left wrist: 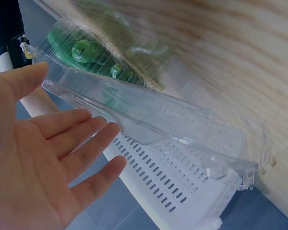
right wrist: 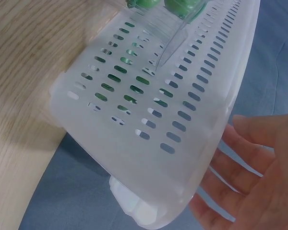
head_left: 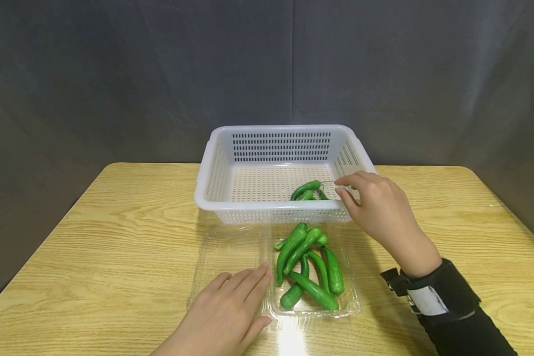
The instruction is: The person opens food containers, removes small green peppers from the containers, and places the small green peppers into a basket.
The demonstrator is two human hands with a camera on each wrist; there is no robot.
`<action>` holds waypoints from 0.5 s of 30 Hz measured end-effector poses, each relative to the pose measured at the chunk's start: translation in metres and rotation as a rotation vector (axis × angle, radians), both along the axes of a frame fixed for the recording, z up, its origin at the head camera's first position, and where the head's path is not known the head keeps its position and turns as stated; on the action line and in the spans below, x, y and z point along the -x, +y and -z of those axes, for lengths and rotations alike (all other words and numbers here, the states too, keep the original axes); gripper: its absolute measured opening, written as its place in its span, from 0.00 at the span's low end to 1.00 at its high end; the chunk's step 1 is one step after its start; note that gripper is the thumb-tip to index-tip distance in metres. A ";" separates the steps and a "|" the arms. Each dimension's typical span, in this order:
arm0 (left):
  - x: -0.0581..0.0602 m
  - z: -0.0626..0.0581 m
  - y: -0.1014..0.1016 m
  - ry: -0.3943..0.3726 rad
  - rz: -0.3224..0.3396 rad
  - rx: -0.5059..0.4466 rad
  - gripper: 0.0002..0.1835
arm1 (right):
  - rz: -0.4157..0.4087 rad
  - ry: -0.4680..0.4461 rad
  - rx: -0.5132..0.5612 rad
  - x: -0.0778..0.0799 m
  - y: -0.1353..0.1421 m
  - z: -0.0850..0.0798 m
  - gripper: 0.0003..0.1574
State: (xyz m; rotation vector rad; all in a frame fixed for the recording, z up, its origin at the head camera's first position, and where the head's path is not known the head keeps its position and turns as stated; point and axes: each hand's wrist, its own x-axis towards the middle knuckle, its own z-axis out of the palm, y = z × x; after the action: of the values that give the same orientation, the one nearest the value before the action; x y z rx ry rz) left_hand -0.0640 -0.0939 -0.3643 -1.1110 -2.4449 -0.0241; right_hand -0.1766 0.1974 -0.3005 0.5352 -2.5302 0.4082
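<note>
My right hand (head_left: 378,202) hovers over the front right part of a white slotted basket (head_left: 206,178), thumb and fingertips apart with nothing between them. Beneath those fingertips, a few green chili peppers (head_left: 306,189) lie on the basket floor, partly hidden by its front wall. A clear plastic clamshell box (head_left: 355,296) lies unfolded in front of the basket, several green peppers (head_left: 315,290) heaped in its right half. Over the left half (head_left: 227,252) is my left hand (head_left: 233,309), fingers extended; the left wrist view shows its palm (left wrist: 33,163) beside the clear plastic wall.
Everything stands on a light wood-grain table (head_left: 115,247). A dark grey curtain (head_left: 249,59) hangs behind the table's back edge. The basket's front wall rises directly behind the clamshell.
</note>
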 end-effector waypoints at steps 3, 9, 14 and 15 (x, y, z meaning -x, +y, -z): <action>0.000 0.000 0.000 0.000 -0.002 0.003 0.36 | -0.002 -0.001 0.002 0.000 0.000 0.000 0.10; 0.000 0.000 0.000 0.001 0.001 -0.001 0.36 | -0.018 0.012 0.013 -0.001 -0.001 0.000 0.09; 0.000 0.000 0.000 0.003 0.004 -0.003 0.36 | -0.061 0.050 0.028 0.000 -0.001 0.000 0.08; 0.000 0.000 0.000 0.003 0.005 -0.004 0.36 | -0.076 0.060 0.029 0.000 -0.002 0.000 0.08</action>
State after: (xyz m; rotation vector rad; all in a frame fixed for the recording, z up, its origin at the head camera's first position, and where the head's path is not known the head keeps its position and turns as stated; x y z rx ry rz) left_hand -0.0643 -0.0941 -0.3642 -1.1148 -2.4388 -0.0289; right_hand -0.1770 0.1959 -0.3004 0.6251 -2.4483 0.4493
